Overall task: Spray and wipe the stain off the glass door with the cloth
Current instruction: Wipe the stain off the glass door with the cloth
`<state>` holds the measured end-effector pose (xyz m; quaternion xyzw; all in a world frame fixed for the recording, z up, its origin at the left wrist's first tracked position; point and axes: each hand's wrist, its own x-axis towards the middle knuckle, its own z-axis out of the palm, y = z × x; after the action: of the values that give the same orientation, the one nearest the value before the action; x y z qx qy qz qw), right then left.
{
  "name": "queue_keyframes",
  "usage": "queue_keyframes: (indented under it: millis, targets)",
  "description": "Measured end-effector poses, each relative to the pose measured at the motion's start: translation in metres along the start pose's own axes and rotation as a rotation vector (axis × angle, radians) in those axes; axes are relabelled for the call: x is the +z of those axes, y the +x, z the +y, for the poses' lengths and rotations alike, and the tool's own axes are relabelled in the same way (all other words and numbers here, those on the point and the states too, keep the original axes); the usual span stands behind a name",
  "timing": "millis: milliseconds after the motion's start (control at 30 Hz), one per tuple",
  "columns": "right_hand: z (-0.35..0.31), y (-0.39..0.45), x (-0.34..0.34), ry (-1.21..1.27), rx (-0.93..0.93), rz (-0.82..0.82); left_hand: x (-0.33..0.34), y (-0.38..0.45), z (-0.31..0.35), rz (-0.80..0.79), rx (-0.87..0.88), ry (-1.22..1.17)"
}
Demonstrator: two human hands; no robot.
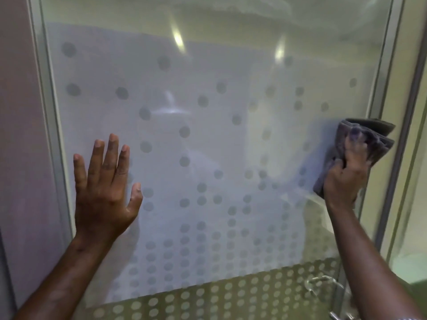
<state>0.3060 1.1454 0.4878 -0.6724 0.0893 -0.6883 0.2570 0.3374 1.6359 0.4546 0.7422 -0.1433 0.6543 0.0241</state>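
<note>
Grey cloth (360, 144) bunched under right hand (344, 179) fingers (353, 146).

Dim, soft, even light with a cool grey-violet cast. Two bright elongated glare streaks high on the glass (208, 135), one left of centre, one further right; a fainter reflection below them near centre. Hazy reflections across the pane, dots low in contrast. Motion blur on the right hand (346, 174) and cloth (367, 137); left hand (104, 190) sharper, with a soft shadow beneath. Wide-angle bowing of the frame (390, 112) at both edges.
</note>
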Motion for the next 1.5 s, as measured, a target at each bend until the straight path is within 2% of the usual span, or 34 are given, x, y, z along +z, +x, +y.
queue_keyframes:
  millis: [67,167,300,467,633,767,900,967,1133,1200,1300,1367,1433,1500]
  targets:
    - [-0.001,-0.013,0.004,0.108,0.093,0.018,0.0,0.0,0.001,0.0,-0.001,0.001]
    - [-0.019,-0.041,0.015,0.22,0.128,0.044,0.001,0.0,0.002,0.006,-0.003,0.005]
    - [-0.061,-0.086,0.028,0.344,-0.001,0.025,0.0,0.0,0.002,0.008,0.002,0.013]
    - [-0.132,-0.146,0.04,0.436,-0.288,-0.198,0.001,0.0,0.002,0.006,0.004,0.019]
    - [-0.195,-0.207,0.045,0.54,-0.261,-0.437,-0.001,0.001,0.001,-0.002,0.004,0.014]
    - [-0.233,-0.229,0.035,0.723,-0.214,-0.627,-0.004,0.001,0.0,-0.041,0.016,-0.003]
    - [-0.243,-0.222,0.02,0.997,-0.026,-0.735,-0.007,0.002,-0.001,-0.052,0.014,-0.035]
    - [-0.244,-0.213,0.01,1.109,0.131,-0.769,-0.008,0.003,0.0,-0.045,0.001,-0.063]
    - [-0.239,-0.205,-0.006,1.378,0.576,-0.689,-0.018,-0.001,0.01,-0.099,-0.07,-0.216]
    - [-0.237,-0.206,-0.014,1.529,0.742,-0.712,-0.026,-0.009,0.018,-0.119,-0.124,-0.341]
    - [-0.231,-0.206,-0.025,1.71,0.958,-0.72,-0.049,-0.023,0.037,-0.032,-0.289,-0.631]
    - [-0.227,-0.208,-0.028,1.765,1.076,-0.744,-0.064,-0.034,0.052,-0.052,-0.469,-0.819]
    - [-0.222,-0.21,-0.03,1.776,1.185,-0.788,-0.075,-0.044,0.066,-0.217,-0.686,-0.989]
    - [-0.215,-0.211,-0.032,1.827,1.292,-0.883,-0.081,-0.051,0.074,-0.447,-0.847,-1.165]
